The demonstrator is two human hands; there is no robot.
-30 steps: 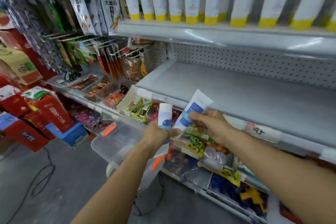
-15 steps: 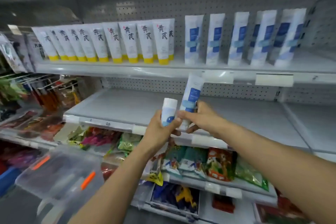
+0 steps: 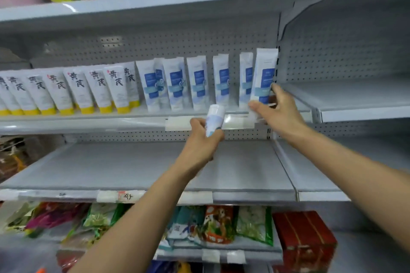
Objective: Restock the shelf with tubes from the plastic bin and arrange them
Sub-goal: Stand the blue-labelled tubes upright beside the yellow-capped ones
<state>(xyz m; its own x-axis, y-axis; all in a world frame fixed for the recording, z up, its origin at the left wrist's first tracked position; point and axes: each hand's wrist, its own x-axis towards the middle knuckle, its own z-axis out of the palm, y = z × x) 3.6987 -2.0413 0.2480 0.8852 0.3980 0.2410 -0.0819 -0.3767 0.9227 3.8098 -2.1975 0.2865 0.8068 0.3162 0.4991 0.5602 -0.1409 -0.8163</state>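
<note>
1. Right hand (image 3: 279, 111) pinches a blue-labelled tube (image 3: 264, 73) upright at the right end of the shelf (image 3: 88, 123), beside the row of matching tubes (image 3: 198, 84).
2. Left hand (image 3: 203, 142) grips a second tube (image 3: 214, 117) in front of the shelf's front edge.
3. Placing looks under way; next it needs seating cap-down and releasing, then the second tube follows.

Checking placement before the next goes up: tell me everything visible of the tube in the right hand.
The tube is white, seemingly soft plastic, with a blue label panel, its flat crimped end up. It is held nearly upright at the right end of the blue-labelled row on the shelf. The right hand pinches its lower part; its cap end is hidden.
</note>
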